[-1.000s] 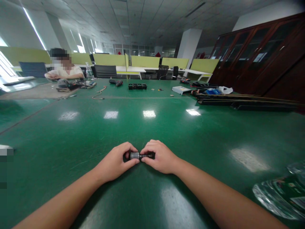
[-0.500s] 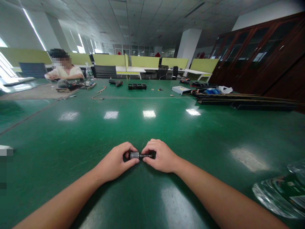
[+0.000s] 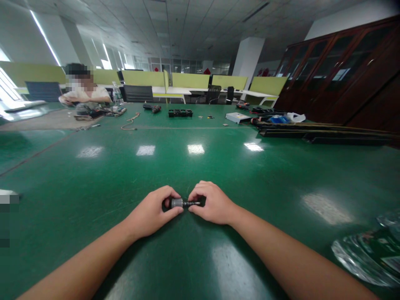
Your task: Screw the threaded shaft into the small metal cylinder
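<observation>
Low over the near part of the green table, a small mechanical part (image 3: 177, 203) lies crosswise between my hands. It has a grey cylindrical body and a thin dark ribbed shaft that points right. My left hand (image 3: 154, 210) is closed around the grey body, thumb in front and fingers behind. Round the shaft, my right hand (image 3: 212, 203) makes a pinch, its thumb and fingertips at the ribbed section. The shaft's tip shows inside the curl of that hand. Whether the part touches the table, I cannot tell.
A clear plastic bottle (image 3: 368, 256) is at the lower right of the green table (image 3: 200, 171). Farther back lie a black power tool (image 3: 152, 108), a black block-shaped part (image 3: 180, 113), a silver box (image 3: 237, 118) and long dark strips (image 3: 312, 131). Another person (image 3: 86, 93) sits at far left.
My right hand has shifted slightly right and away from me along the shaft, so the gap between my hands is a little wider. The left hand has barely moved.
</observation>
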The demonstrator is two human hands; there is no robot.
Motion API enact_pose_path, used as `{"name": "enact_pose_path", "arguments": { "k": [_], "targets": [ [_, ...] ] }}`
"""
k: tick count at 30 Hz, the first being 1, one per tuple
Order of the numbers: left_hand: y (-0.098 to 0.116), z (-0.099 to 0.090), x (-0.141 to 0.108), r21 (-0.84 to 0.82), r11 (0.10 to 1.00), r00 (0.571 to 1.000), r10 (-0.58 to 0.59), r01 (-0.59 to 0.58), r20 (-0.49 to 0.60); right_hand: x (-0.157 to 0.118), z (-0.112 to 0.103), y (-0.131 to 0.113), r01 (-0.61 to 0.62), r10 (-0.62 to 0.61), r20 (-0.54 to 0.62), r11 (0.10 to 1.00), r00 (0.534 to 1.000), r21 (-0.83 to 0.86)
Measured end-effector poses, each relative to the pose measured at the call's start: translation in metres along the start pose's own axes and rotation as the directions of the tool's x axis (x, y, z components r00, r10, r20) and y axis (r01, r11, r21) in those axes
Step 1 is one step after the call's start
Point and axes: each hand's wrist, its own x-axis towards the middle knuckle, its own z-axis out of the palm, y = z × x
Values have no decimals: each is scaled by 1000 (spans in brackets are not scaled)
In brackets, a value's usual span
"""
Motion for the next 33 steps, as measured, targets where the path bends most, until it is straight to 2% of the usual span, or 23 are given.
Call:
{"name": "enact_pose_path", "arguments": {
  "k": [17, 25, 33],
  "targets": [
    [0, -3, 1, -7, 1000, 999, -14, 14, -45, 1, -2, 4, -78, 77, -36, 996, 996, -30],
    [1, -3, 0, -5, 997, 994, -77, 77, -74, 2, -5, 15, -246, 239, -108, 967, 965, -62],
    [0, -4, 0, -3, 998, 996, -61, 61, -70, 2, -6, 11, -186, 182, -73, 981, 981, -60]
  ]
}}
